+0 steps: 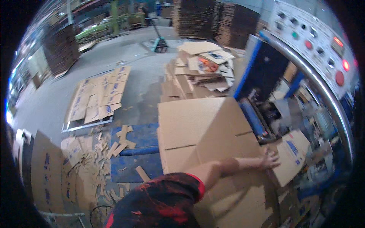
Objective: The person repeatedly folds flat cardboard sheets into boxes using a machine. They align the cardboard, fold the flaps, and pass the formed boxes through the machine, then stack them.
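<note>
My left arm, in a black and red sleeve, reaches across a large flat sheet of brown cardboard toward the right. At the machine's edge my left hand is open, its fingers spread. It is at the near left edge of a smaller cardboard piece with blue print; whether the fingers touch it I cannot tell. The large sheet has slots and crease lines and tops a pile whose layered edge shows on its left. My right hand does not show.
A machine with a control panel and curved metal rail stands right. Beyond the pile lies a heap of cardboard scraps. Flattened boxes rest on a low frame at left. Offcuts litter the floor. A pallet jack stands farther back.
</note>
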The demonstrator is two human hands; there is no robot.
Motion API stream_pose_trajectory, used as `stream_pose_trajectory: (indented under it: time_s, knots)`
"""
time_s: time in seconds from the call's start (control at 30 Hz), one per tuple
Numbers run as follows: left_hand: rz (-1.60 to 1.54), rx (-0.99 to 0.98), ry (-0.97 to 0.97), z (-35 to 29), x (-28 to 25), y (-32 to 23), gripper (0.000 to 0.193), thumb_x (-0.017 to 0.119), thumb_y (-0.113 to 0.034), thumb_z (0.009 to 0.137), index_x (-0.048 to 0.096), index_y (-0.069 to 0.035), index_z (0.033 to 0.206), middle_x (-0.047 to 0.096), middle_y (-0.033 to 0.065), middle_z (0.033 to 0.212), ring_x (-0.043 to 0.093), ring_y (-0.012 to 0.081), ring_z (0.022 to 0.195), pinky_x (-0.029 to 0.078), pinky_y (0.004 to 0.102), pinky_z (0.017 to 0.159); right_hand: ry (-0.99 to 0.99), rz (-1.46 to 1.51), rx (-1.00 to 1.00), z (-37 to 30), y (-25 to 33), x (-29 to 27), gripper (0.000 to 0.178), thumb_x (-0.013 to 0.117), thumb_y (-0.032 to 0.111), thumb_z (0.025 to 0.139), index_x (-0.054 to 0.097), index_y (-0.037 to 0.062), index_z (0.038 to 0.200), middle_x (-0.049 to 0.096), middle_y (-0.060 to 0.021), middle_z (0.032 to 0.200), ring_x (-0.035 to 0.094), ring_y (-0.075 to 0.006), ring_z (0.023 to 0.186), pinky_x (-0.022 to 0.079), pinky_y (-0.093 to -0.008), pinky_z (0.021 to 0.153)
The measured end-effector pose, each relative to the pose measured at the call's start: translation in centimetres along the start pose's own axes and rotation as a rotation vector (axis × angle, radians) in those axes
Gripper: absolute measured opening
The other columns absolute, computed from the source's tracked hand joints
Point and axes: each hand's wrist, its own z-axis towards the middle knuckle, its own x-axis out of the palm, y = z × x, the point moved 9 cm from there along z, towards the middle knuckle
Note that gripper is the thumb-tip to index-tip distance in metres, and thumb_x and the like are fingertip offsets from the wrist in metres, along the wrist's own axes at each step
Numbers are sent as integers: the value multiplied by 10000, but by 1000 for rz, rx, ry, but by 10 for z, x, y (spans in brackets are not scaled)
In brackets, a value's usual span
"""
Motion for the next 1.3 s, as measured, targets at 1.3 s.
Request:
stream_pose_trajectory:
  time_s: [1.3]
  knots:
    - [-780,-1193,-132,-557,-183,377,653,755,-379,737,453,-61,1221,521,114,1218,480,263,1134,367,431,933,-1067,621,1071,-507,-59,-146,871,697,28,794,141,103,1461,399,-136,1383,453,-278,1195,410,-423,1017]
